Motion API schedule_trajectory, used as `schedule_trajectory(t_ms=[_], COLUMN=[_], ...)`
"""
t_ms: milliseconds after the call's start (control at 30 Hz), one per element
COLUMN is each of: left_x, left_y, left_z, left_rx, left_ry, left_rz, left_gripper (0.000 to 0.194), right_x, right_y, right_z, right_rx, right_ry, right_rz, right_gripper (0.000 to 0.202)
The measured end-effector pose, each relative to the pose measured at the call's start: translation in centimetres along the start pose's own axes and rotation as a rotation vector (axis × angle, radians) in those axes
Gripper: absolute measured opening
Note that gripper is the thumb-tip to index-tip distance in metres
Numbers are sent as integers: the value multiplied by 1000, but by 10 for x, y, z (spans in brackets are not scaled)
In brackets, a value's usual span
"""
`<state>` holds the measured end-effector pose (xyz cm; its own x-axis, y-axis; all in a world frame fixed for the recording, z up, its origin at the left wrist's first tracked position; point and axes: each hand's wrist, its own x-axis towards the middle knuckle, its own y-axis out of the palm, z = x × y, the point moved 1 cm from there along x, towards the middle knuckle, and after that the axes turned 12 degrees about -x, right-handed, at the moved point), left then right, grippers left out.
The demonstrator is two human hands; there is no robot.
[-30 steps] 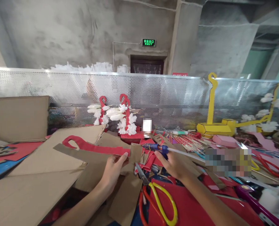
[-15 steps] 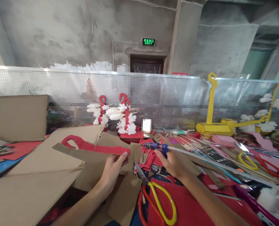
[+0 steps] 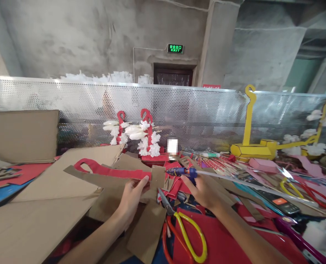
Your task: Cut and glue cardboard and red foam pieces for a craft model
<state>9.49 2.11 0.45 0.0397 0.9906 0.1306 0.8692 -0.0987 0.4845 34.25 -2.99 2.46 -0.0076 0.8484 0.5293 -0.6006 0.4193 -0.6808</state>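
Between its thumb and fingers, my left hand (image 3: 134,196) pinches a long cardboard strip (image 3: 108,171) with a looped end, partly covered in red. The strip's right end is bare brown cardboard (image 3: 158,176). My right hand (image 3: 200,190) is wrapped round the handle of a blue glue gun (image 3: 183,172). Its nozzle points left at the edge of the bare cardboard; whether it touches I cannot tell. A long clear glue stick (image 3: 234,180) runs out of the gun's back to the right. Below the hands lie scissors (image 3: 192,234) with one red and one yellow handle.
Large cardboard sheets (image 3: 50,205) cover the left. Red sheets (image 3: 215,242) lie in front, and a phone (image 3: 281,201) rests at the right. Behind stand red hooked pieces with white flowers (image 3: 149,135) and a yellow hooked piece (image 3: 249,124), before a perforated metal screen (image 3: 207,113).
The glue gun's nozzle has drawn back slightly to the right, from over the bare cardboard to its edge. Both hands keep their grip, and the view has shifted a little.
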Motion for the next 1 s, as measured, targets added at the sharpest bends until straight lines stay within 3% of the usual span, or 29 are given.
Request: schedule_trajectory(t_ms=[400, 733, 1000], left_x=[3, -4, 6], left_y=[-3, 2, -4], left_z=[0, -2, -1], left_rx=[-97, -20, -93], left_ry=[25, -12, 45], left_rz=[-93, -6, -94], left_gripper=[43, 48, 44], right_x=[0, 4, 0], right_y=[-2, -12, -21], right_z=[3, 2, 14], right_rx=[-96, -275, -326], right_ry=[-139, -37, -127], right_rz=[33, -96, 68], right_gripper=[46, 49, 50])
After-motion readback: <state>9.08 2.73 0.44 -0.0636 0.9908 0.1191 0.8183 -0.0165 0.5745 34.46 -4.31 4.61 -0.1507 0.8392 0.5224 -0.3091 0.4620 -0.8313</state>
